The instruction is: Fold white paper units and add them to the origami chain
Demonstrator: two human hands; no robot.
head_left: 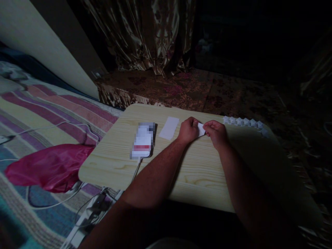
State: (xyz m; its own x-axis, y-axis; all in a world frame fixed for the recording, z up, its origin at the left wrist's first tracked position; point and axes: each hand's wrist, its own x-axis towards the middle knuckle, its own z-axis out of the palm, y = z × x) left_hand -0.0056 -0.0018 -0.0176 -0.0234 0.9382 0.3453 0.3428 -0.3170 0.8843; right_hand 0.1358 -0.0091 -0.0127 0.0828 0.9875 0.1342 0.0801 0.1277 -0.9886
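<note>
Both hands meet over a low wooden table [197, 173]. My left hand [188, 130] and my right hand [217, 132] are closed, pinching a small white piece of paper [201, 129] between their fingertips. A flat white paper strip [169, 128] lies just left of my left hand. A row of small folded white paper pieces [243, 122] sits along the table's far right edge.
A phone [143, 140] lies on the table's left part, with a cable leading off the near edge. A red plastic bag [49, 166] and white cables rest on the striped bedding to the left. A brown patterned curtain [145, 34] hangs behind.
</note>
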